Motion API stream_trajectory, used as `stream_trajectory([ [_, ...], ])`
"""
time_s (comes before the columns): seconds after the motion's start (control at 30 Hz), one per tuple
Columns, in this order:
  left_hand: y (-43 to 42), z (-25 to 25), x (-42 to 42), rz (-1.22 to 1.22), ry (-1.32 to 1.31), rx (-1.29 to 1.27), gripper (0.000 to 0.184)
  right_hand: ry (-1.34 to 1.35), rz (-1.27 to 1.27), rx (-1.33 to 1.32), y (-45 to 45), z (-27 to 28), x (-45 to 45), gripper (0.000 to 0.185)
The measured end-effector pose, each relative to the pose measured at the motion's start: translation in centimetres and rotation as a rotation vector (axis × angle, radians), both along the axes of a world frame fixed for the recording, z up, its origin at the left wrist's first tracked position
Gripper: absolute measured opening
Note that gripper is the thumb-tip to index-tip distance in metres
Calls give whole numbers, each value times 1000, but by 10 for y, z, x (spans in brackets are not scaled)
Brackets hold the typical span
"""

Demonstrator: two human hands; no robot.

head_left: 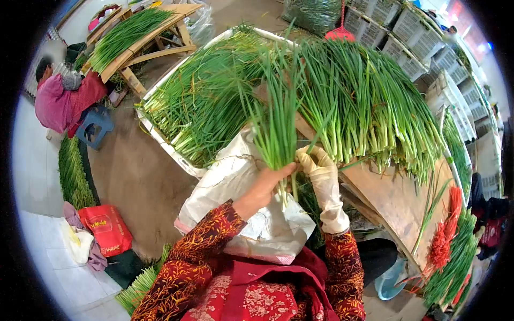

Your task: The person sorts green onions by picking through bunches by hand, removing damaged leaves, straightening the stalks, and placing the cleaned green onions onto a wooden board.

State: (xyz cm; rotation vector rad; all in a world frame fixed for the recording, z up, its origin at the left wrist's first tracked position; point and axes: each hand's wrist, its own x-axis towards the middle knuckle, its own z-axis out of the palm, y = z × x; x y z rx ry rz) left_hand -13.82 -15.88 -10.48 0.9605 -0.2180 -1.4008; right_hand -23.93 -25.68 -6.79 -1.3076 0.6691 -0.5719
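A bunch of garlic chives [277,131] stands upright in my bare left hand [265,187], which is closed around the lower stems. The pale stem ends stick out below the fist. My right hand [316,166] wears a cream rubber glove and touches the bunch's right side, its fingers curled in a pinch at a single chive stalk [294,184]. Under my hands a white woven sack [230,187] covers my lap. Beyond the bunch, loose chives [209,96] fill a white-rimmed crate [176,167], and a thick row of chives [364,101] lies to the right.
On the right, a wooden board [412,200] carries red ties [444,241]. A blue basin [390,281] is below it. Stacked white crates [417,37] stand at the back right. At left, another person [67,104] sits on a blue stool [96,125] near a chive-covered bench [131,45]. A red bag [107,230] lies lower left.
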Motion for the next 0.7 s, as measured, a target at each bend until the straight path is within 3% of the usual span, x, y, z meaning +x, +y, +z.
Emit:
stream_trajectory([
  [0.13,4,7,16,255,95,-151,30,-199,75,62,20,6,-17,13],
  [0.2,4,8,34,286,5,-211,26,-127,158,17,27,-3,-37,15],
  [0.27,7,20,60,407,-90,-154,22,-17,242,171,35,-13,-58,15],
  [0.3,8,24,69,557,-237,-123,20,246,452,163,34,-15,-68,18],
  [0.33,7,28,76,653,-288,-144,22,614,724,-211,28,-15,-75,23],
  [0.4,5,18,85,659,-232,-293,26,782,617,-915,21,-11,-79,29],
  [0.43,2,15,82,657,-231,-295,26,747,436,-821,12,17,-66,32],
  [0.47,-2,12,74,538,-97,-331,31,636,261,-932,-3,25,-56,39],
  [0.53,-10,8,51,321,72,-360,42,836,44,-1211,-20,47,-31,28],
  [0.6,-20,3,24,229,168,-280,34,851,-34,-1600,-41,33,-21,24],
  [0.7,-33,11,-2,176,91,-102,32,998,-70,-1680,-50,13,-18,21],
])
